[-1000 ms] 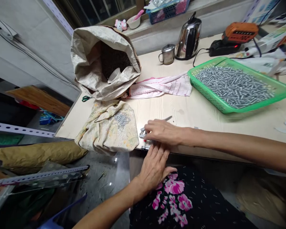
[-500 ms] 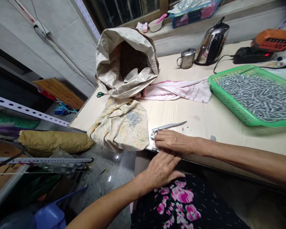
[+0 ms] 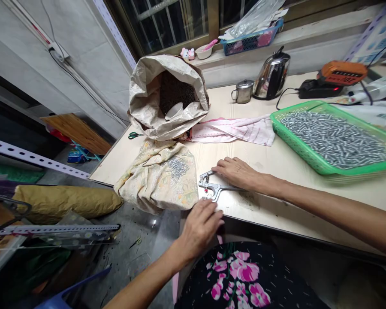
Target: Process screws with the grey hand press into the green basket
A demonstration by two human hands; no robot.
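A silver plier-like hand tool (image 3: pixel 217 188) with a spring and a small red tip lies on the table near its front edge. My right hand (image 3: pixel 236 172) is over its upper lever, fingers bent round it and covering much of the handle. At the table edge, my left hand (image 3: pixel 199 227) has its fingers close together by the tool's jaw. Whatever those fingertips hold, if anything, is too small to see. Left of the tool, a patterned cloth (image 3: pixel 154 184) bears a small heap of metal pins (image 3: pixel 178 167).
A green basket (image 3: pixel 296 150) full of metal pins stands on the right. Behind the cloth, an open sack (image 3: pixel 144 111) holds dark small pieces and a white scoop (image 3: pixel 174 111). A pink-white towel (image 3: pixel 234 130), a metal mug (image 3: pixel 243 92) and a kettle (image 3: pixel 272 75) are farther back.
My right hand has lifted and shifted back over the lever, and more of the tool shows. My left hand has moved left, apart from the right one. The view has tilted slightly.
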